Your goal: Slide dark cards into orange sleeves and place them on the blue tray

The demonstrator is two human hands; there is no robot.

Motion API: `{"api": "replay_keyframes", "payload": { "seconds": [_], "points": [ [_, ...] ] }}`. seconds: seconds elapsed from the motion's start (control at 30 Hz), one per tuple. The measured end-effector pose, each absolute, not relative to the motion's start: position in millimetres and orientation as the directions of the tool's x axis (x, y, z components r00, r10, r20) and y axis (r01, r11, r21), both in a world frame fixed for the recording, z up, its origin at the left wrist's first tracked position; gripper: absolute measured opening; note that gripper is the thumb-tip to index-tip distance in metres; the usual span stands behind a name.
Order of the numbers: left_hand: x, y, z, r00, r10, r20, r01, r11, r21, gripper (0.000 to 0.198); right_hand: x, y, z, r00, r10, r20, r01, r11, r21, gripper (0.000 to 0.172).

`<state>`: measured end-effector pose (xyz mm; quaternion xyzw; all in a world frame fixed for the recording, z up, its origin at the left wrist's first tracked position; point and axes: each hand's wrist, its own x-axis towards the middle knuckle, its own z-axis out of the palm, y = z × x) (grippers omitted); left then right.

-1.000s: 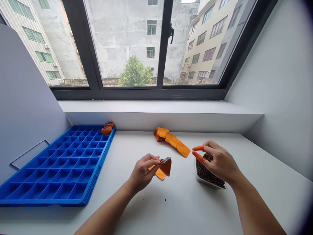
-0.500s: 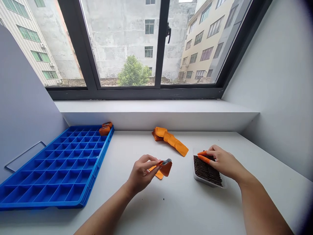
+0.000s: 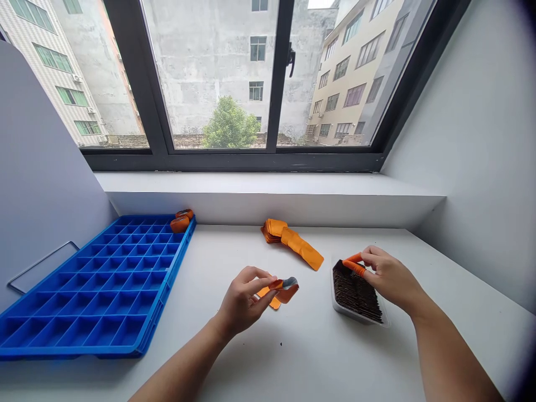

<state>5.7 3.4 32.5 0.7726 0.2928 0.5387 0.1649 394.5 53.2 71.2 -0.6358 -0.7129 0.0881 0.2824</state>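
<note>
My left hand (image 3: 245,298) pinches an orange packet (image 3: 288,296) above the table; its upper edge gapes and shows a silvery inside. Just beneath it, another flat orange packet (image 3: 274,304) lies partly covered by my fingers. In my right hand (image 3: 387,277) are orange tweezers (image 3: 354,264), closed in by thumb and fingers. Their tips reach to the far left corner of a clear plastic tub (image 3: 354,316) packed with thin dark brown slices (image 3: 358,293). Whether the tips grip a slice cannot be made out.
A blue compartment tray (image 3: 138,301) stands on the left, with two filled orange packets (image 3: 180,224) in its far right corner. Overlapping flat orange packets (image 3: 301,248) lie behind my hands. Small dark crumbs (image 3: 281,344) dot the white table (image 3: 318,357). A window sill (image 3: 268,183) bounds the back.
The tweezers have turned slightly and their tips now reach lower at the tub's far corner. The packet in my left hand has tilted, its mouth turned more to the right.
</note>
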Motion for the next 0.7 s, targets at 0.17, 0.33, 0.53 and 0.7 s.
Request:
{"api": "replay_keyframes", "payload": {
  "seconds": [0.17,0.33,0.53,0.7],
  "points": [
    [8,2,34,0.245,0.634,0.734,0.287,-0.77,0.569,0.026,346,38,83,0.022,0.791,0.612,0.636,0.461,-0.619,0.038],
    [8,1,34,0.244,0.636,0.732,0.268,-0.769,0.58,0.027,288,19,77,-0.117,0.742,0.66,0.359,0.651,-0.668,0.021],
    [5,0,35,0.267,0.671,0.692,0.249,-0.742,0.623,0.029,268,14,67,-0.204,0.738,0.644,0.314,0.672,-0.671,0.014],
    [6,-1,39,0.256,0.646,0.719,0.25,-0.763,0.596,0.027,269,15,66,-0.112,0.73,0.675,0.268,0.676,-0.686,0.015]
  ]
}}
